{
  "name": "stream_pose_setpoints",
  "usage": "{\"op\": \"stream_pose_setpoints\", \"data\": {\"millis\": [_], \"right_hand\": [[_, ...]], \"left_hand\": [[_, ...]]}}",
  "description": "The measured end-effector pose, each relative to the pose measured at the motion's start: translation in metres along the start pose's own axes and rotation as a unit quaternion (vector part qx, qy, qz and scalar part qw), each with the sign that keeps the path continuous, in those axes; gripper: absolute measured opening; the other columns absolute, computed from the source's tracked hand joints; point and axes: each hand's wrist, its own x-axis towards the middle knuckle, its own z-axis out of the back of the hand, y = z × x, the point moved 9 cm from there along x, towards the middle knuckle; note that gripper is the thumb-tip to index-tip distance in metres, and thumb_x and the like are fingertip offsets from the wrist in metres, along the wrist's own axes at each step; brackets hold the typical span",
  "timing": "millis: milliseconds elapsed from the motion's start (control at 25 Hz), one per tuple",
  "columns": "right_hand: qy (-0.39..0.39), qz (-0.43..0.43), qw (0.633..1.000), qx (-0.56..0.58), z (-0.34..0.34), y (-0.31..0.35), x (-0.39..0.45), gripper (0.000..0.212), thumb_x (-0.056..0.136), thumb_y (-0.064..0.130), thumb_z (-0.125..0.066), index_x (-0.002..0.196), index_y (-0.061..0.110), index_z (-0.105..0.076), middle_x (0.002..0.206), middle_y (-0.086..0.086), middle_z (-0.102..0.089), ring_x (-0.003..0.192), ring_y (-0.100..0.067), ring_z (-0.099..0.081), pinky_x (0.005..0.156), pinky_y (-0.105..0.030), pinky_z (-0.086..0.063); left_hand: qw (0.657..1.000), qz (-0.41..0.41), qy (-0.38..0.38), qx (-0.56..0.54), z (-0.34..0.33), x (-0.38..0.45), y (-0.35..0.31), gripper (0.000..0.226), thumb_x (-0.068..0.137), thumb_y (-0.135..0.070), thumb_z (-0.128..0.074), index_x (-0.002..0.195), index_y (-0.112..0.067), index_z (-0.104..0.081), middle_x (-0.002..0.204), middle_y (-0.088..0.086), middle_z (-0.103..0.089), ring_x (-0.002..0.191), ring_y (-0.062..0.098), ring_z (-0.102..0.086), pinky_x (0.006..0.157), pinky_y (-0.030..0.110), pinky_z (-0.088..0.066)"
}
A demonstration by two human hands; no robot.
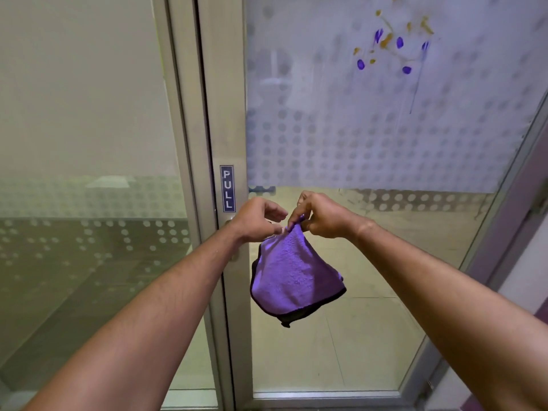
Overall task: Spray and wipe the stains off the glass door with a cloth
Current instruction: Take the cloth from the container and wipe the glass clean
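Stains from my grip: the stains sit high on the glass door, up and to the right of both my hands, well apart from the cloth.
Nearer arm: my right hand is on the stains' side, so I judge it the natural one to carry the cloth up; my left hand is by the door's frame, next to the PULL label.
Right grip: my fingertips pinch the cloth's top corner tightly, and the cloth hangs from that one point.
Left grip: my fingers are loosely curled, thumb and fingertips right at the same corner; I cannot tell whether they actually hold the fabric or only touch it.
Cloth's long axis: roughly vertical, hanging downward from the pinch, widening to a folded lower edge.
Cloth's place: in the air in front of the lower clear part of the glass, not touching it as far as I can see.
Cloth's look: purple, fluffy pile, dark hem along the bottom, loosely doubled over and not spread flat.
Stains' look: several blue-violet blobs and ochre-brown smears clustered together on the frosted dotted band, with thin runs trailing downward from the right-hand marks.
Spray bottle: none in view.
Step in hand, as I judge it: I am arranging the cloth for wiping; the marks look untouched.
What the move needs: a fuller palm hold on the cloth before I reach up and right.
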Motion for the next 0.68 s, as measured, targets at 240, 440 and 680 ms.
{"op": "stream_pose_setpoints", "data": {"millis": [240,440,680], "right_hand": [[-0.019,0.009,0.999,0.029,0.020,-0.025,-0.006,0.040,0.074,-0.014,-0.062,0.085,0.020,-0.081,0.078,0.004,-0.055,0.078,-0.021,-0.059,0.072,-0.035,-0.053],[-0.024,-0.016,0.995,0.091,0.025,-0.047,-0.011,0.037,0.074,-0.015,-0.064,0.078,0.018,-0.079,0.075,-0.001,-0.062,0.077,-0.025,-0.061,0.068,-0.033,-0.054],[-0.058,-0.103,0.965,0.232,0.026,-0.091,-0.023,0.020,0.078,-0.004,-0.077,0.084,0.011,-0.065,0.078,-0.012,-0.067,0.070,-0.017,-0.064,0.073,-0.033,-0.058]], "left_hand": [[0.996,-0.005,0.064,-0.053,-0.023,0.019,-0.023,0.036,0.070,0.015,-0.075,0.102,-0.003,-0.075,0.098,0.014,-0.075,0.087,0.014,-0.069,0.086,0.029,-0.057],[0.996,0.006,0.058,-0.071,-0.029,0.024,-0.031,0.024,0.070,0.014,-0.076,0.089,0.000,-0.073,0.090,0.023,-0.073,0.080,0.024,-0.068,0.084,0.040,-0.057],[0.999,0.008,0.010,-0.051,-0.021,0.028,-0.034,0.020,0.068,0.008,-0.080,0.083,-0.003,-0.074,0.085,0.022,-0.074,0.070,0.019,-0.064,0.077,0.038,-0.056]]}}
